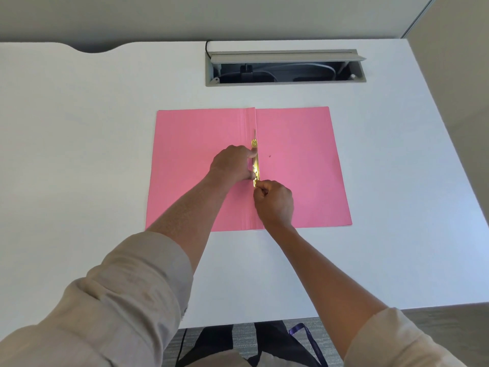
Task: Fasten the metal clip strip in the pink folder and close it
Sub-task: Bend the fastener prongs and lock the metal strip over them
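Your left hand (232,162) grips the metal clip strip (256,165), steadying it. Your right hand (275,201) pinches its 6 o'clock end.

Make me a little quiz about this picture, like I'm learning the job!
1. True or false: the pink folder is closed.
2. Which hand pinches the near end of the metal clip strip? A) left hand B) right hand C) neither
3. Fill in: the strip lies along the folder's middle ____.

Key: 1 false, it lies open on the white desk. 2 B; the left hand holds the strip farther up. 3 fold.
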